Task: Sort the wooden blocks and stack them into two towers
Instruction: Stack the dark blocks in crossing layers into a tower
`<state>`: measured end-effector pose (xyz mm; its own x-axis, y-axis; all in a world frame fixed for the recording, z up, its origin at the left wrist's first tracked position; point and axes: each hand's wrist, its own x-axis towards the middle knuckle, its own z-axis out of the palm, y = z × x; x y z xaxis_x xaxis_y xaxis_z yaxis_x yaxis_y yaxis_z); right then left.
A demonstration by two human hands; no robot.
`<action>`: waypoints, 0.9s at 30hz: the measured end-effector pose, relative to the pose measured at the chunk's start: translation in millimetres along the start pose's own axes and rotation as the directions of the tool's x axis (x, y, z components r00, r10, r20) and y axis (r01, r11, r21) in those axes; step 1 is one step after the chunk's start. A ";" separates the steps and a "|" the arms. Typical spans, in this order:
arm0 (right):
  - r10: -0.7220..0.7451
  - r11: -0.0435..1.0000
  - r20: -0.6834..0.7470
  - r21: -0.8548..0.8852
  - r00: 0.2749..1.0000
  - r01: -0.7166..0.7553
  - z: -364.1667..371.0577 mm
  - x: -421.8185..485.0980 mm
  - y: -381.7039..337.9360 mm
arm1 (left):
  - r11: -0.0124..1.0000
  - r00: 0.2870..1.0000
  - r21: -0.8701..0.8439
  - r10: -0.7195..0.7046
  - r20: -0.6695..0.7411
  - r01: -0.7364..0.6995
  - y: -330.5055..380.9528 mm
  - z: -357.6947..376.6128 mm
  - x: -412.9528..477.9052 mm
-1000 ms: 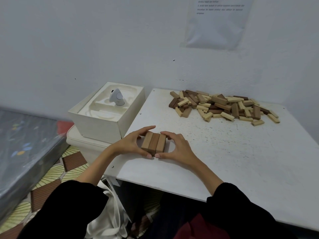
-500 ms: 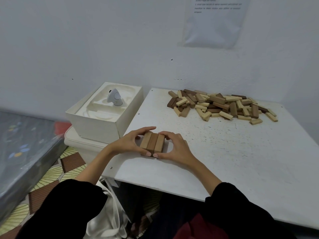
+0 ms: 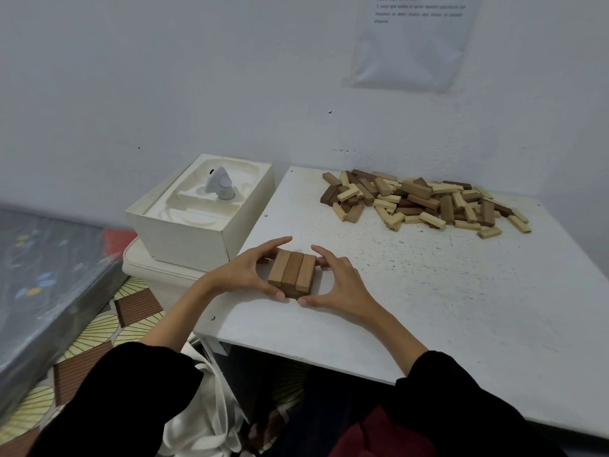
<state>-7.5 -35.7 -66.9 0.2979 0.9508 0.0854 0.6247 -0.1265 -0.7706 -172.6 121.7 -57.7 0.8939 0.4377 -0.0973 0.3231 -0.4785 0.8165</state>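
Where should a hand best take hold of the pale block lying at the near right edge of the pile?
Pinch the pale block across its two long sides, near the middle, coming from above. It lies flat on the table at the edge of the pile, so both sides seem free.

A plain white wall [image 3: 164, 77] carries a printed paper sheet [image 3: 412, 44] at upper right. Below stands a white speckled surface [image 3: 461, 308]. To its left, a cream box [image 3: 184, 229] sits on a cream container [image 3: 158, 275]. The floor [image 3: 99, 328] shows brown and yellow fan-patterned tiles, and a plastic-wrapped mattress [image 3: 49, 275] lies at far left. The light is soft and even.
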 end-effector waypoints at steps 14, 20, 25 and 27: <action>-0.019 0.999 -0.034 -0.033 0.999 0.018 6.0 1.8 2.7 | 1.000 1.000 0.016 0.006 0.001 -0.006 -0.2 -0.3 2.6; -0.036 0.996 -0.039 -0.089 0.999 0.033 8.9 3.0 1.1 | 0.999 1.000 0.029 0.021 0.011 -0.021 -0.6 0.7 3.6; -0.045 0.996 -0.049 -0.085 0.998 0.041 9.6 3.1 1.9 | 1.000 1.000 0.027 0.015 0.013 -0.016 2.2 1.1 3.2; -0.047 0.995 -0.054 -0.087 0.997 0.042 10.4 3.6 2.7 | 1.000 1.000 0.024 0.018 0.016 -0.018 3.4 1.2 3.1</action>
<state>-12.2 -29.6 -75.3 0.3068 0.9390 0.1554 0.6969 -0.1104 -0.7087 -168.3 120.5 -55.9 0.9042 0.4172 -0.0917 0.3143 -0.5045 0.8042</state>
